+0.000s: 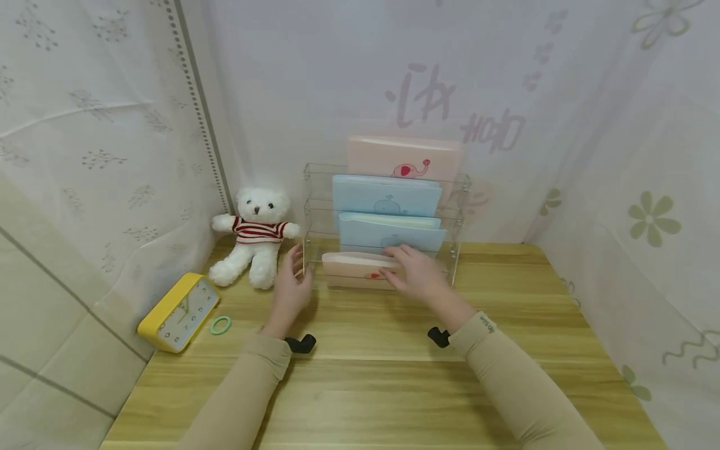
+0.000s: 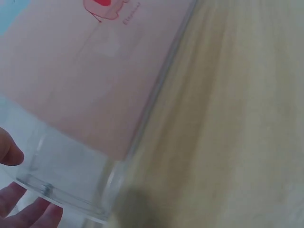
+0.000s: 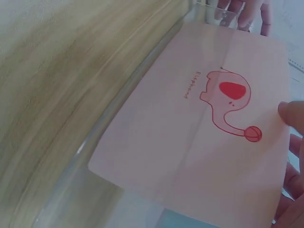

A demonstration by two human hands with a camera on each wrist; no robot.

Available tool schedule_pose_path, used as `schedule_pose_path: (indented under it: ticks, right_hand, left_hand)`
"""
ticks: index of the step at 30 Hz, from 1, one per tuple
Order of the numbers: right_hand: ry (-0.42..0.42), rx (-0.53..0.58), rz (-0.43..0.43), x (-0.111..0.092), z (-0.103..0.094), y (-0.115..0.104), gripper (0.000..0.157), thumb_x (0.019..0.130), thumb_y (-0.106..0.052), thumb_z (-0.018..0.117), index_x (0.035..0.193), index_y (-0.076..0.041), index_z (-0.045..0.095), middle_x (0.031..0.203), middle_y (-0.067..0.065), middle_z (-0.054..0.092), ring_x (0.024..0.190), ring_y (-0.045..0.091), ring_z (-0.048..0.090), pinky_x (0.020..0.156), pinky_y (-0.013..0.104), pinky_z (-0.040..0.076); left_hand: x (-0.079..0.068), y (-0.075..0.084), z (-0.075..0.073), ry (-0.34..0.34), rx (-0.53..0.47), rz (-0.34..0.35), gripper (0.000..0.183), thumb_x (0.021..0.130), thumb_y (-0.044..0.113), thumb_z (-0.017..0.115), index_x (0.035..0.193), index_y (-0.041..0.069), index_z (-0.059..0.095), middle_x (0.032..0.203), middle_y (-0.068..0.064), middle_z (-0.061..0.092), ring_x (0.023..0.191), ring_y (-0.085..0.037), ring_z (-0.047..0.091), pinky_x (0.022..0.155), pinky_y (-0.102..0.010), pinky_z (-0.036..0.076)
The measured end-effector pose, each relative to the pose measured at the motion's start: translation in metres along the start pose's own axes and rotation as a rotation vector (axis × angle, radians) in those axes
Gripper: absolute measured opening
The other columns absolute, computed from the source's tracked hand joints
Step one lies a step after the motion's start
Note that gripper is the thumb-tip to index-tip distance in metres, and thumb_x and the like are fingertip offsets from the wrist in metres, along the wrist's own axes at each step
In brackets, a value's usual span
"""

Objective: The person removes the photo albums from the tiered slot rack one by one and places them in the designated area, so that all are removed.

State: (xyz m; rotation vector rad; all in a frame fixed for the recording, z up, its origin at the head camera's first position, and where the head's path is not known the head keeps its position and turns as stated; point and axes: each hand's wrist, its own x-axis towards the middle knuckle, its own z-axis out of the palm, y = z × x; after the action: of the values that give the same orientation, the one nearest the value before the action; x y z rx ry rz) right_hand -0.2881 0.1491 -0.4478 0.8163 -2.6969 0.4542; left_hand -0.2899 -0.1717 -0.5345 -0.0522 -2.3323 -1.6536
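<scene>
A clear acrylic tiered file rack [image 1: 315, 240] stands at the back of the table, holding pink and blue notebooks. My left hand [image 1: 291, 289] grips its left side, with the thumb [image 2: 8, 149] and fingertips [image 2: 40, 211] on either side of the clear end panel. With my right hand [image 1: 419, 272] I pinch the top edge of the pink notebook [image 3: 156, 123] in the lowest front slot, thumb on the cover and fingers behind. A red elephant is printed on that cover. Behind it rise two blue notebooks, the front one [image 1: 360, 232] and the rear one [image 1: 360, 192], then a taller pink notebook [image 1: 371, 156].
Left of the rack sits a white teddy bear [image 1: 259, 228] in a striped shirt. A yellow clock [image 1: 180, 312] and a green ring [image 1: 220, 325] lie nearer on the wooden table [image 1: 360, 387]. Patterned curtains [image 1: 619, 156] hang close around the table.
</scene>
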Motion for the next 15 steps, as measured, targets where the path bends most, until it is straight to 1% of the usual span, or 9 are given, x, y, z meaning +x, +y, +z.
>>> schedule_pose_path:
  ticks: [3, 6, 8, 12, 15]
  right_hand:
    - [-0.017, -0.008, 0.007, 0.0, 0.004, -0.001, 0.046, 0.108, -0.04, 0.072, 0.147, -0.017, 0.068, 0.138, 0.008, 0.075, 0.118, 0.033, 0.077, 0.099, 0.05, 0.065]
    - [-0.002, -0.014, -0.016, 0.0, 0.009, -0.002, 0.041, 0.109, -0.038, 0.07, 0.146, -0.019, 0.07, 0.135, 0.006, 0.077, 0.116, 0.032, 0.077, 0.097, 0.05, 0.065]
    - [0.036, -0.018, -0.041, -0.001, 0.012, -0.002, 0.037, 0.109, -0.035, 0.072, 0.142, -0.02, 0.073, 0.127, 0.005, 0.079, 0.108, 0.03, 0.078, 0.092, 0.048, 0.066]
    - [0.156, -0.059, -0.08, -0.002, 0.02, -0.001, 0.028, 0.106, -0.033, 0.076, 0.131, -0.022, 0.079, 0.108, 0.0, 0.08, 0.086, 0.023, 0.076, 0.073, 0.04, 0.064]
    - [0.232, -0.083, -0.106, -0.002, 0.024, 0.001, 0.024, 0.104, -0.031, 0.078, 0.127, -0.023, 0.081, 0.101, 0.0, 0.08, 0.078, 0.021, 0.073, 0.065, 0.037, 0.06]
  left_hand:
    - [-0.002, -0.004, 0.003, 0.006, -0.014, -0.001, 0.061, 0.112, 0.015, 0.059, 0.17, 0.018, 0.039, 0.164, -0.024, 0.053, 0.146, -0.047, 0.06, 0.117, -0.061, 0.054]
    - [-0.001, -0.009, 0.004, 0.027, 0.001, 0.01, 0.059, 0.111, 0.013, 0.06, 0.168, 0.02, 0.043, 0.161, -0.024, 0.057, 0.142, -0.047, 0.063, 0.114, -0.062, 0.056]
    - [-0.001, -0.013, 0.004, 0.027, 0.008, 0.022, 0.058, 0.111, 0.011, 0.06, 0.167, 0.018, 0.045, 0.16, -0.025, 0.058, 0.141, -0.048, 0.064, 0.114, -0.062, 0.056]
    - [0.001, -0.022, 0.006, 0.001, 0.018, 0.028, 0.054, 0.114, 0.013, 0.056, 0.166, 0.012, 0.044, 0.162, -0.026, 0.056, 0.142, -0.049, 0.062, 0.117, -0.062, 0.054]
    - [0.002, -0.028, 0.008, -0.007, 0.014, 0.026, 0.053, 0.115, 0.015, 0.055, 0.166, 0.01, 0.043, 0.162, -0.026, 0.056, 0.142, -0.049, 0.062, 0.118, -0.063, 0.052]
